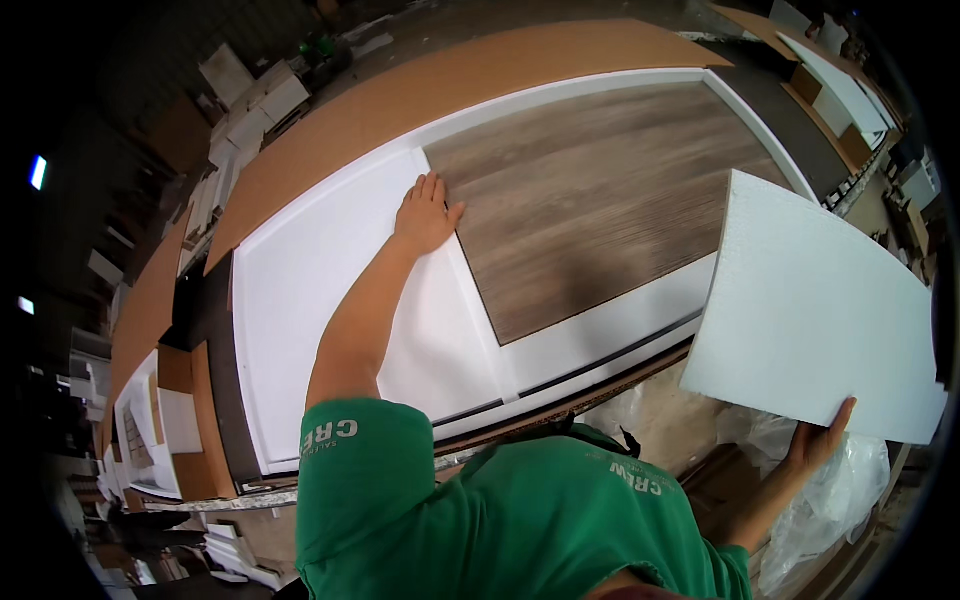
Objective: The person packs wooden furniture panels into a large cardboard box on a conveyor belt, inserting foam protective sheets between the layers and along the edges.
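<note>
My left hand (428, 214) lies flat on a white foam sheet (335, 260), fingers spread at the edge where it meets a grey-brown wood-grain panel (590, 190). The sheet covers the left part of the layout, and the wood grain shows to its right. White edge strips (520, 100) run around the panel. At the right, my right hand (822, 440) grips the lower edge of a second white foam sheet (810, 310). That sheet is held tilted in the air and hides the panel's near right corner.
Brown cardboard (420, 85) lies under the far side of the panel. Clear plastic wrap (830, 490) hangs below the raised sheet. Open cardboard packs with white parts stand at the left (170, 420) and far right (845, 105). White boards (255, 105) are stacked beyond the table.
</note>
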The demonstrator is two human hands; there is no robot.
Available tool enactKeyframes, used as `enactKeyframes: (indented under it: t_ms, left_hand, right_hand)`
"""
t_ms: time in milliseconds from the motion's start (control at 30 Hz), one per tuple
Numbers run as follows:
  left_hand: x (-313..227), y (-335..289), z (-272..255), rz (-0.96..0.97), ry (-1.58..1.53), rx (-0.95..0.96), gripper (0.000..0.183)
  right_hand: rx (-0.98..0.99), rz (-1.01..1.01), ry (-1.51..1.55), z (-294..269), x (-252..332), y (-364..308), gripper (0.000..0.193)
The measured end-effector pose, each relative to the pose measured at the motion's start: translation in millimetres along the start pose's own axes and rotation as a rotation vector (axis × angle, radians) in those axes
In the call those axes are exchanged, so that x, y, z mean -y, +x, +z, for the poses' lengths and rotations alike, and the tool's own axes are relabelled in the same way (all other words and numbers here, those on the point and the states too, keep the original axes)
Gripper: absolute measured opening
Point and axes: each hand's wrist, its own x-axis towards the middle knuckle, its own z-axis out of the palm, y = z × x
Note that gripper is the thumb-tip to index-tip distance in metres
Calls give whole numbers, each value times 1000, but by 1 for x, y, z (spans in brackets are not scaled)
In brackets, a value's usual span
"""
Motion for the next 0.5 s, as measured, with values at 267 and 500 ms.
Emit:
enactKeyframes:
  t_ms: [267, 500]
  left_hand:
    - [17, 64, -36, 51, 235, 195, 43]
    - [44, 81, 8, 38, 231, 72, 33]
  right_hand:
    - [-19, 26, -42, 0, -21, -1, 40]
    - [-169, 15, -192, 30, -34, -8, 42]
